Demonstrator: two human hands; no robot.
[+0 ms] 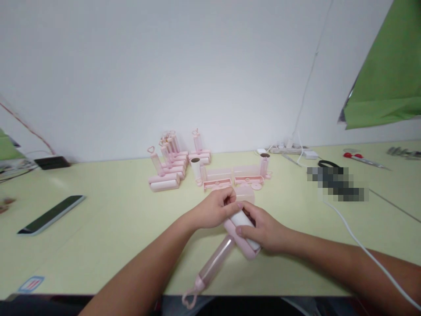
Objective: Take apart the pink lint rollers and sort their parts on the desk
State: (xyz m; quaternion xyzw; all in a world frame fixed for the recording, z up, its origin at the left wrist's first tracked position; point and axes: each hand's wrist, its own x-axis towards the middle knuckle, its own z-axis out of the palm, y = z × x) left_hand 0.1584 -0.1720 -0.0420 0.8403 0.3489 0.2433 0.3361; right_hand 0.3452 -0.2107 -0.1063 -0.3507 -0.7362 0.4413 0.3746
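A pink lint roller (pixel 216 261) is between my two hands near the front of the table. Its clear pink handle slants toward me and ends in a heart-shaped loop. My right hand (pixel 265 226) is wrapped round the head, with the thumb over the white sticky roll (pixel 242 220). At the upper end of the head, my left hand (pixel 219 207) closes with its thumb and curled fingers. The left fingertips are partly hidden. Just behind my hands lies a translucent pink cover (pixel 246 193).
Several assembled lint rollers (pixel 164 182) stand at the back left. Loose pink trays (pixel 249 180), clear covers and upright rolls (pixel 195 167) lie behind my hands. A dark flat device (pixel 52 215) is at left; a power strip (pixel 289 149), white cable (pixel 351 235) and red-handled tool (pixel 365 160) are at right.
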